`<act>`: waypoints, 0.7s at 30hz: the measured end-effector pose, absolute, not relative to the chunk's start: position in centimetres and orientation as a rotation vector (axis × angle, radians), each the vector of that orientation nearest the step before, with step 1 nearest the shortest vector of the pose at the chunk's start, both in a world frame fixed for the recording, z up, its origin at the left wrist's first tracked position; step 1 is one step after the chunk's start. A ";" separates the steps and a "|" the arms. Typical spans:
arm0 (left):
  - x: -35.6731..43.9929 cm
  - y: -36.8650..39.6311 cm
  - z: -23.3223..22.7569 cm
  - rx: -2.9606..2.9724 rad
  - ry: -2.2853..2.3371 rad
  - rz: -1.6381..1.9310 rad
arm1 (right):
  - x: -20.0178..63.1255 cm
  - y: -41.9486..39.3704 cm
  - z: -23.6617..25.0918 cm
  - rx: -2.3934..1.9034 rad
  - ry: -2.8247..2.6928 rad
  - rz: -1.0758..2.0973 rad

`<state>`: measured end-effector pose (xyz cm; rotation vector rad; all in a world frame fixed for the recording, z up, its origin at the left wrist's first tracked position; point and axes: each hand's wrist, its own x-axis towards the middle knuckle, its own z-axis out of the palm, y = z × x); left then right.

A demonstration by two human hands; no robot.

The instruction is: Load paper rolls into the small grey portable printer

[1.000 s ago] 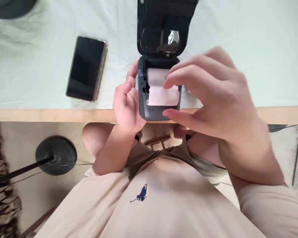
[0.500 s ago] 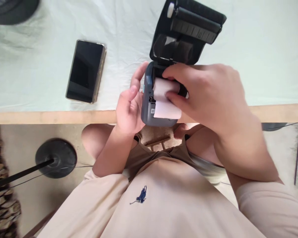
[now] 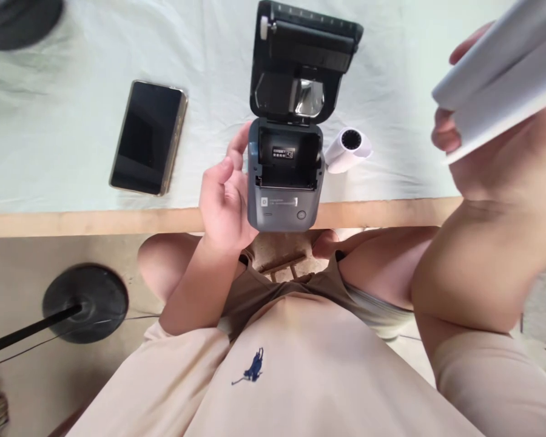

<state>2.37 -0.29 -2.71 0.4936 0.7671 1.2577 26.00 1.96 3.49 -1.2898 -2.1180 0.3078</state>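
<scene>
A small grey label printer (image 3: 283,203) stands at the table's near edge with its black lid (image 3: 303,60) swung open and its paper bay empty. My left hand (image 3: 222,197) grips the printer's left side. A small white paper roll (image 3: 348,149) lies on the cloth just right of the printer, touching nothing else. My right hand (image 3: 477,142) is raised at the far right, close to the camera, and holds a larger white rolled paper object (image 3: 500,67) that is blurred and cut off by the frame edge.
A dark phone (image 3: 148,138) lies face up on the pale cloth left of the printer. The wooden table edge (image 3: 95,221) runs across the view. A black round stand base (image 3: 85,300) sits on the floor at the left. A dark object (image 3: 18,15) shows at the top left.
My right hand lifted the paper roll out of the printer's bay; the roll now lies on the table beside it. That hand has risen to the right with a larger white paper object.
</scene>
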 end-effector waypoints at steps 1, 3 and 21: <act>2.3 -0.2 -2.7 0.496 0.788 1.250 | 25.7 1.9 2.7 -1.312 -2.130 0.293; 2.1 -0.2 -2.7 0.504 0.788 1.225 | 24.7 1.5 1.0 -1.329 -2.159 0.270; 2.7 -0.5 -2.0 0.509 0.796 1.249 | 25.6 1.0 -4.1 -1.338 -1.952 0.013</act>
